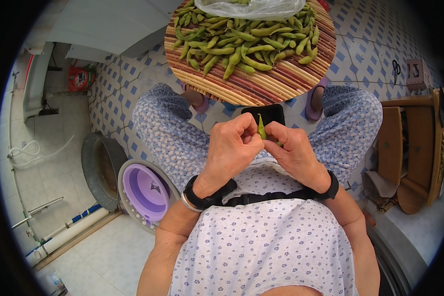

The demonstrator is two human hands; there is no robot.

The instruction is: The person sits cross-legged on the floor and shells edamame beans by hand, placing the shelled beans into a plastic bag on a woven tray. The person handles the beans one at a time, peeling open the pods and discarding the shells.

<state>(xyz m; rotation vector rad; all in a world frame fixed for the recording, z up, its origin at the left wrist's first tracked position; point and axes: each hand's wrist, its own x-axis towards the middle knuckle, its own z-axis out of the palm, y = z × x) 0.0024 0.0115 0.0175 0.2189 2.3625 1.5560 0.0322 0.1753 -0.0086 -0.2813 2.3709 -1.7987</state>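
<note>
Between my hands a green soybean pod (261,127) stands with its stem end up. The fingers and thumb of my left hand (235,138) pinch it from one side, and those of my right hand (292,150) grip it from the other. A bit more green shows under my right fingers; what it is I cannot tell. Many pods (240,48) lie heaped on a round table top of bamboo strips (244,90), beyond my hands. A clear plastic bag (251,9) rests on the heap's far side. Below my hands is a black container (275,111), partly hidden.
To the left, a purple and grey plastic basin (146,192) leans by a metal tub (103,170) against the tiled wall. A wooden cabinet or chair-like piece (416,148) stands at the right. Scissors (396,70) and a pink box (417,76) are beyond it.
</note>
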